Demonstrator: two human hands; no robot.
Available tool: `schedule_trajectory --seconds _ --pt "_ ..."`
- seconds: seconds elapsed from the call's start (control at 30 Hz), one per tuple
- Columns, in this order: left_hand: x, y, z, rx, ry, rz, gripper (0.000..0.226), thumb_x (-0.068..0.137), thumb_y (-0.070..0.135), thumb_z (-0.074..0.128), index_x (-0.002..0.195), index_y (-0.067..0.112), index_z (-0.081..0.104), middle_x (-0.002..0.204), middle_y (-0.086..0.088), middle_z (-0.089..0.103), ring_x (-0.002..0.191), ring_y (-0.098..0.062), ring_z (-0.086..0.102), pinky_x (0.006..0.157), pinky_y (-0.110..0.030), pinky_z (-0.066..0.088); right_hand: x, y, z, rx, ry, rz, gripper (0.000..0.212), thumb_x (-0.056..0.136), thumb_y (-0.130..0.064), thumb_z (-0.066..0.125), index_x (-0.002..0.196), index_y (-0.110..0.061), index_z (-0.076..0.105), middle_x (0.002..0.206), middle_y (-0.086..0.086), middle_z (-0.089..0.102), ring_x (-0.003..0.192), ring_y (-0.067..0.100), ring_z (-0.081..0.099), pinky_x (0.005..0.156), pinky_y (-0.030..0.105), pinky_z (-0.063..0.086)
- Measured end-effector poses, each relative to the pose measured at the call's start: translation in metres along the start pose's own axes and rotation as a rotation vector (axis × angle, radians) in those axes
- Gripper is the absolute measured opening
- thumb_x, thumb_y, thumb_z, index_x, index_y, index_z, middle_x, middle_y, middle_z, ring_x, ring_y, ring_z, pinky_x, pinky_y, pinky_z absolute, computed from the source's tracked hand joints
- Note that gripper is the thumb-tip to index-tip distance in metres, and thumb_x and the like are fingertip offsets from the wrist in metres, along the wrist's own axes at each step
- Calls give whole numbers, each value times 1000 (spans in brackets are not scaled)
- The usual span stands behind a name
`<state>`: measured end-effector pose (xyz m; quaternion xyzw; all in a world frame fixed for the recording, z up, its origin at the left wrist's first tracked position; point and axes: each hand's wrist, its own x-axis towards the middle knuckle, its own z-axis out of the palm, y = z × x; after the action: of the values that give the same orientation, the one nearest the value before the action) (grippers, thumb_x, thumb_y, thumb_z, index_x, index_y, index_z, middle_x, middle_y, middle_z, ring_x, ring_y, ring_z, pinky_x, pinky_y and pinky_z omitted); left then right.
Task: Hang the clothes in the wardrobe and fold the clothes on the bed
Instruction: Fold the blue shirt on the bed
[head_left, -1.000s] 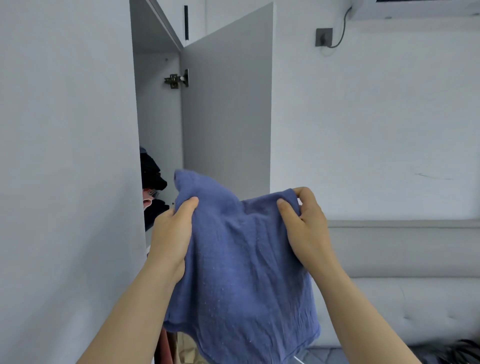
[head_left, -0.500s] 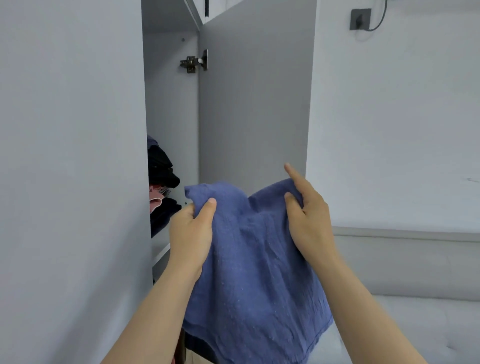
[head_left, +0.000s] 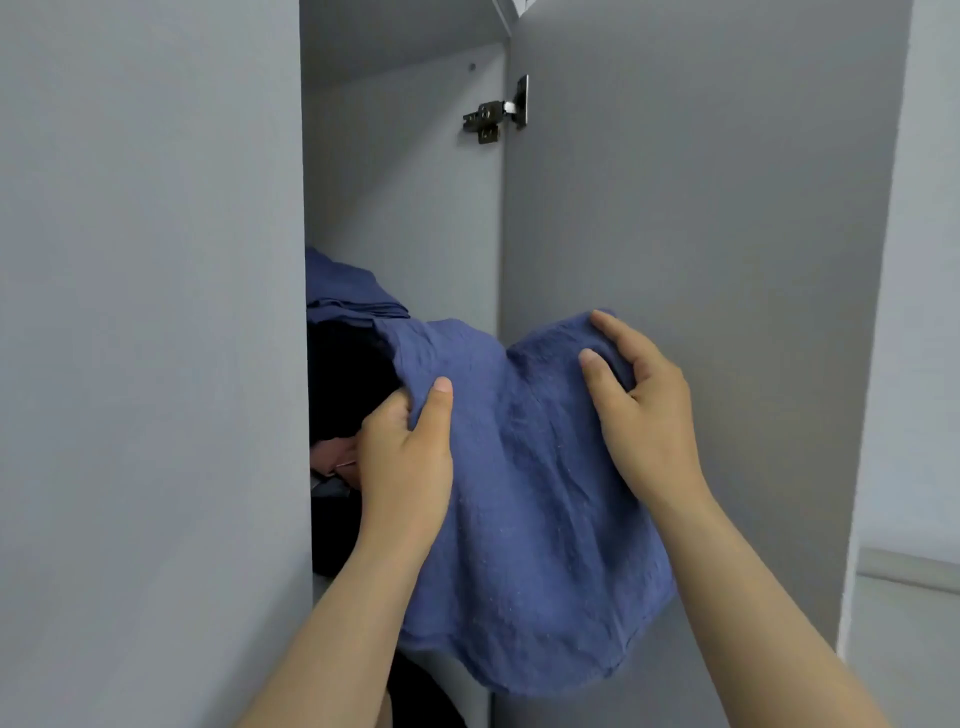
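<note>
Both hands are up and apart, each clamped on the same garment. The left hand (head_left: 405, 467) grips the blue cloth (head_left: 524, 499) near its upper left edge, thumb lying flat on the front, the other fingers tucked out of sight behind the fabric. The right hand (head_left: 644, 410) pinches the upper right corner, thumb pressed on the front and forefinger stretched along the top edge. Between them the top edge dips into a shallow valley, and the rest of the cloth hangs loose between the two forearms, its rounded hem dangling lowest at the right.

The cloth is right at the mouth of the wardrobe, its upper left part reaching in over the opening and touching the pile of clothes there. That pile sits on a shelf (head_left: 324, 584) against the left edge of the opening: a folded blue garment (head_left: 348, 291) on top, a black garment (head_left: 345, 384) under it, and a sliver of something pink (head_left: 337, 460) lower down, just beside the left hand. How far the pile runs leftward is hidden by the closed panel (head_left: 150, 364).

To the right stands the open door (head_left: 727, 208), its metal hinge (head_left: 496, 117) high on the inner edge. Past the door, a strip of pale wall (head_left: 930, 312).
</note>
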<state>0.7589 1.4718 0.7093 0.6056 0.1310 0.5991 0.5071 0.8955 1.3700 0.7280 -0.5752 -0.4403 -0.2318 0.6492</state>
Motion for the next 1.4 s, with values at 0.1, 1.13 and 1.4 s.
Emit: schedule_trajectory --seconds 0.1,1.13,1.4 --pt "12 -5 -1 10 34 24 27 96 24 55 79 5 64 75 -4 63 71 -12 54 69 -33 46 10 9 9 6 -29 -16 54 85 -23 72 136 -28 54 129 -26 54 118 -15 48 96 0 34" --pt "311 29 -29 754 789 414 30 99 20 43 113 1 62 121 -17 62 113 -35 54 81 -30 36 320 27 276 240 -353 -353 78 80 -17 76 147 -7 38 151 4 41 137 13 39 99 7 23" --pt "339 -35 -76 992 706 -153 39 91 11 50 128 -2 50 134 -23 51 121 -39 51 93 -39 45 300 63 387 -148 -753 -412 69 83 -25 75 141 -1 45 143 16 49 131 29 46 104 30 33"
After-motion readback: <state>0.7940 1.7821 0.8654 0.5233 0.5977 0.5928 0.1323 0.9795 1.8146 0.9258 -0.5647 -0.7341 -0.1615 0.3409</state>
